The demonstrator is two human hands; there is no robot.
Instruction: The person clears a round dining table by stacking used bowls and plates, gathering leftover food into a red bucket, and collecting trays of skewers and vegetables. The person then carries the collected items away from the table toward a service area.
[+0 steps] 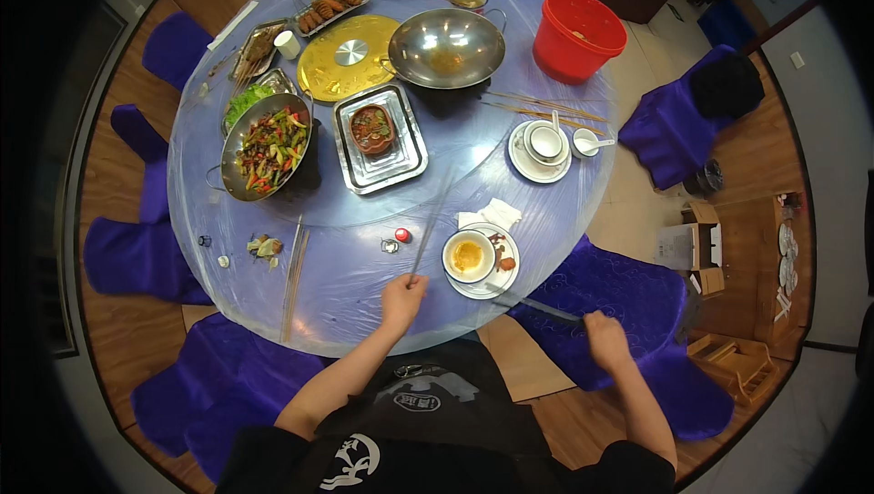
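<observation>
My left hand (401, 301) grips thin dark sticks (429, 234), apparently chopsticks, which point away from me over the table and are blurred. Off the table's near right edge, my right hand (606, 340) holds a long dark two-pronged utensil (543, 308). Motion blur hides whether it is tongs or chopsticks. Its tips are near the rim of a white plate (502, 280) bearing food scraps. On that plate sits a white bowl (468, 256) with orange-yellow residue. Crumpled white napkins (500, 212) lie just beyond. A red cap (402, 235) is ahead of my left hand.
The round table has a clear plastic cover (355, 275). On it stand a pan of stir-fried vegetables (270, 146), a metal tray (410, 166) holding a clay bowl, a large wok (447, 43), a red bucket (577, 36), wooden skewers (295, 282) and stacked dishes (539, 152). Purple-covered chairs (614, 289) surround it.
</observation>
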